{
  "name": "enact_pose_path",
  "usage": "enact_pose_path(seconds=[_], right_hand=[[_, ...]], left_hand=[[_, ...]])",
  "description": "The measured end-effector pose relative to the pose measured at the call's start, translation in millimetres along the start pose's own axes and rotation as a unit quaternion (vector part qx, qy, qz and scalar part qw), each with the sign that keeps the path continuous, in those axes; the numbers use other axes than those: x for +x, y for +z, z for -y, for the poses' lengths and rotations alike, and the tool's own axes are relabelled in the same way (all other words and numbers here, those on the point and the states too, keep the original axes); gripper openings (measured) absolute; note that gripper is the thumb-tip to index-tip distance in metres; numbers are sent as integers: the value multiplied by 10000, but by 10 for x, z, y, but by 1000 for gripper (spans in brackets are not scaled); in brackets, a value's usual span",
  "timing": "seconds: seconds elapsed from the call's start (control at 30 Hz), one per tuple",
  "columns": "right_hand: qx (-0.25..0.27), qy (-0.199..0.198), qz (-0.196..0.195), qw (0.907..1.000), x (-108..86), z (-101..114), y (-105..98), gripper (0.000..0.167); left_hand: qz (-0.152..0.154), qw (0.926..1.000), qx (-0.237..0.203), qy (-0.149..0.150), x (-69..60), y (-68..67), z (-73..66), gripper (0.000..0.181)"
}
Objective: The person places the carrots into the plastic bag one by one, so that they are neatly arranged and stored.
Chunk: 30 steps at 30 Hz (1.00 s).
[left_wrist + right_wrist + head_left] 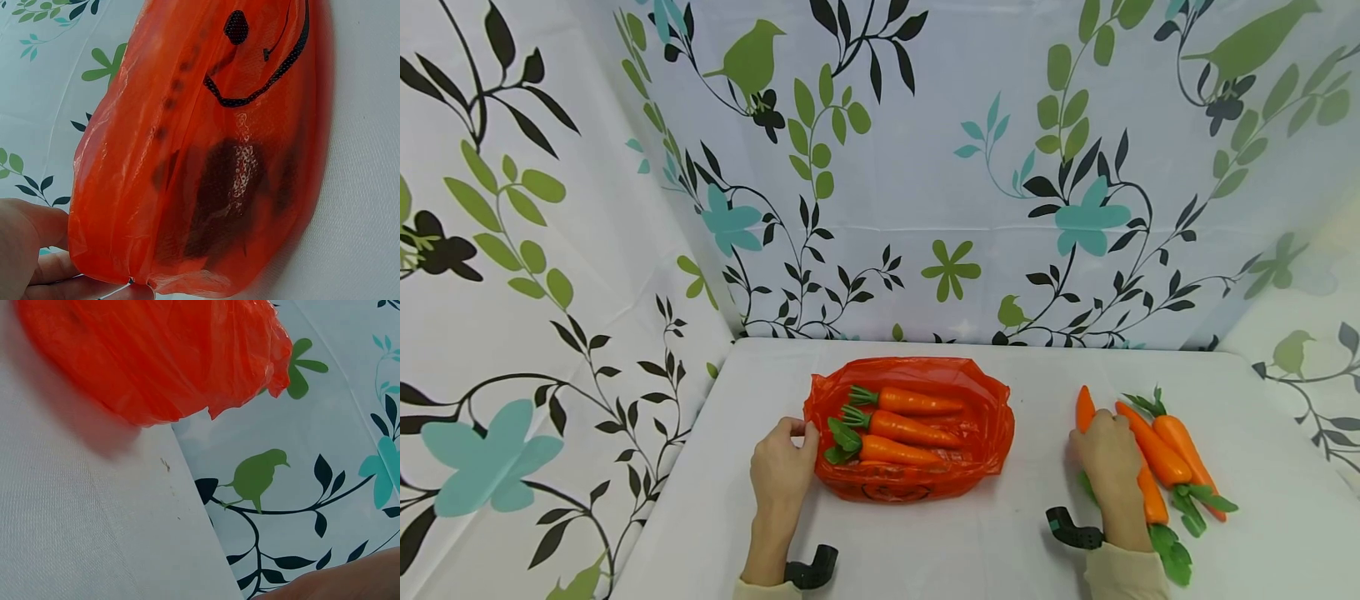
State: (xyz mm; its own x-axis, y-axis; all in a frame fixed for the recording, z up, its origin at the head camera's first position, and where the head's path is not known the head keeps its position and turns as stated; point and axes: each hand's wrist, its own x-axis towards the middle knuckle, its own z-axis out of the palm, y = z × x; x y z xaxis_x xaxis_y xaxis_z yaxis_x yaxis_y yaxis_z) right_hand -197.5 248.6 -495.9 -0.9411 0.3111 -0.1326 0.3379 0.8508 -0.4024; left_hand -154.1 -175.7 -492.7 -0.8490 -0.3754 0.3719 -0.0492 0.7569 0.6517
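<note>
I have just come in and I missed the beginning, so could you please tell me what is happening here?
Someone is working with both hands over a white table. The left hand pinches the left edge of an open red plastic bag, in which three carrots lie side by side. The right hand is down at some loose carrots on the table, to the right of the bag; whether its fingers grip one is hidden.
</note>
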Motion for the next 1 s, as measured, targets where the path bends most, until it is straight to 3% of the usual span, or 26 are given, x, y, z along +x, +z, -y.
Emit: enact_pose_path(seconds=[0.5,1.0], right_hand=[[48,66,161,9998,43,-29,34,56],[343,-213,-335,9986,-23,95,-3,54]], left_hand=[[20,10000,28,-2,5,4,4,19],[15,10000,12,70,5,1,-1,18]])
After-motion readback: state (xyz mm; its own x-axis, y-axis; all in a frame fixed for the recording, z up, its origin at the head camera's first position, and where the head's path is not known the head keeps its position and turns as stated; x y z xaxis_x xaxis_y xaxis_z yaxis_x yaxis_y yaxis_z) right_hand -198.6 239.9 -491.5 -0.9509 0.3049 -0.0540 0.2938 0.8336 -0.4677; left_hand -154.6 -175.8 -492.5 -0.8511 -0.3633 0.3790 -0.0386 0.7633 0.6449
